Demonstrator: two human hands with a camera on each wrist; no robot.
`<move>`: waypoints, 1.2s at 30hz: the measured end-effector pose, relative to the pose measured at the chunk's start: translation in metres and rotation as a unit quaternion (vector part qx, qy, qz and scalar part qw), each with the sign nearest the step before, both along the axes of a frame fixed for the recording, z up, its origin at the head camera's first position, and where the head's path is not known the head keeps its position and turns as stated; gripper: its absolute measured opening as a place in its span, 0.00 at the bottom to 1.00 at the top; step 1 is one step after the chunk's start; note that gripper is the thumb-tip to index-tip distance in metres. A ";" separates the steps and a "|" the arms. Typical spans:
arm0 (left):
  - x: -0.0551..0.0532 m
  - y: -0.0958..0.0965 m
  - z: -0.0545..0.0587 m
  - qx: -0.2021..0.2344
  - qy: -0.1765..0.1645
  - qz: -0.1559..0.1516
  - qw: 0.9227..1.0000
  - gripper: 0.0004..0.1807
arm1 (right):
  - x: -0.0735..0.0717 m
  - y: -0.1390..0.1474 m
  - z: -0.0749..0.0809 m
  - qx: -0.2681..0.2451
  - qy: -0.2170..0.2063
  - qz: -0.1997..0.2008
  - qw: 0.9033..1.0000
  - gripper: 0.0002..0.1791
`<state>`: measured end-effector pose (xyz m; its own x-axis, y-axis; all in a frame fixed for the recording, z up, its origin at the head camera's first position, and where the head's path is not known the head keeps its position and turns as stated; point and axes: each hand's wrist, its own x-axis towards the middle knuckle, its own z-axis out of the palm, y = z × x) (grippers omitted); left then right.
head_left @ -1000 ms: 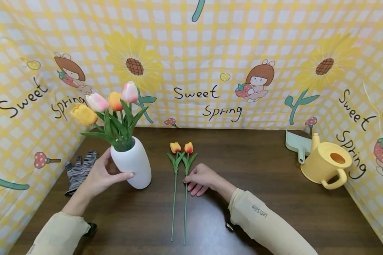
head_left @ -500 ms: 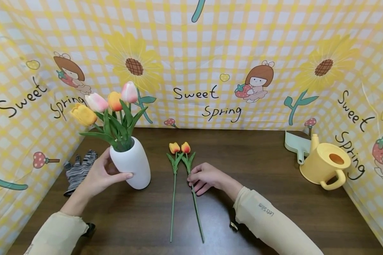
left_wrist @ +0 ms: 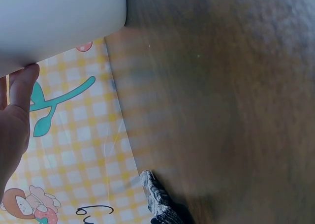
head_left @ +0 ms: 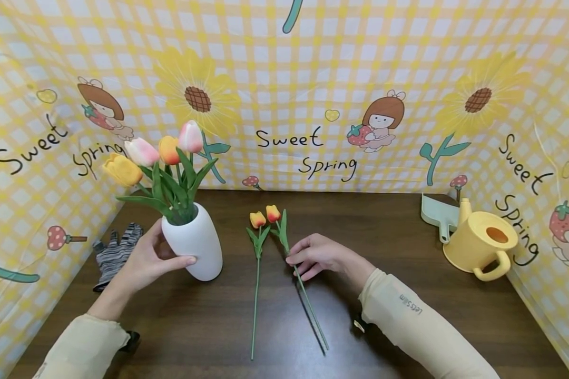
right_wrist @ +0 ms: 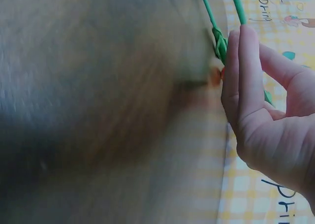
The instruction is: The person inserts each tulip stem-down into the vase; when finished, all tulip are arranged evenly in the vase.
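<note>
A white vase (head_left: 200, 247), tilted to the left, holds several tulips (head_left: 170, 152) in yellow, orange and pink-white. My left hand (head_left: 153, 260) grips it round the side, thumb across the front; the left wrist view shows the vase's smooth wall (left_wrist: 59, 22) over the fingers. To the right, my right hand (head_left: 326, 255) pinches the stem of an orange-yellow tulip (head_left: 273, 213) just below its leaves. That stem (right_wrist: 237, 7) also shows past the fingertips in the right wrist view. Between vase and right hand, a second orange-yellow tulip (head_left: 257, 220) lies on the dark table.
A grey striped glove (head_left: 118, 252) lies left of the vase. At the right stand a yellow watering can (head_left: 479, 245) and, behind it, a pale green dustpan (head_left: 438, 213). Yellow checked cloth (head_left: 284, 95) walls in the brown table (head_left: 370, 216) on the back and sides.
My right hand has moved right with its tulip; the stem's lower end has swung to the right and now slants beside a shadow. The left hand and vase stay put.
</note>
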<state>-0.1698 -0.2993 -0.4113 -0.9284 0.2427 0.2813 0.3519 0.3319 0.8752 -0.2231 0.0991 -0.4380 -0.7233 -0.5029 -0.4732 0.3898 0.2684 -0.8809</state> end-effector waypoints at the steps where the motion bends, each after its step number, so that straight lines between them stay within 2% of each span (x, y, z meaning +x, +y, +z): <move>1: 0.000 0.000 0.000 -0.001 -0.001 0.001 1.000 0.47 | 0.000 0.002 0.002 0.002 0.000 0.000 1.000 0.19; 8: 0.001 0.000 0.002 0.000 -0.003 0.001 1.000 0.47 | -0.004 0.014 0.021 -0.009 -0.005 0.008 1.000 0.17; 17: -0.002 0.001 -0.001 0.007 0.003 -0.010 1.000 0.48 | -0.005 0.031 0.038 -0.030 -0.001 0.065 0.997 0.18; 24: 0.001 0.000 0.001 0.004 -0.004 -0.005 1.000 0.48 | -0.005 0.038 0.049 -0.052 -0.003 0.070 0.996 0.07; 36: 0.001 0.001 0.002 0.000 -0.008 -0.002 1.000 0.48 | -0.001 0.050 0.064 -0.065 0.000 0.088 0.994 0.05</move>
<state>-0.1686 -0.2988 -0.4092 -0.9320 0.2455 0.2667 0.3392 0.3308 0.8807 -0.2241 0.1491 -0.3739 -0.6186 -0.6786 -0.3961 0.3464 0.2169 -0.9127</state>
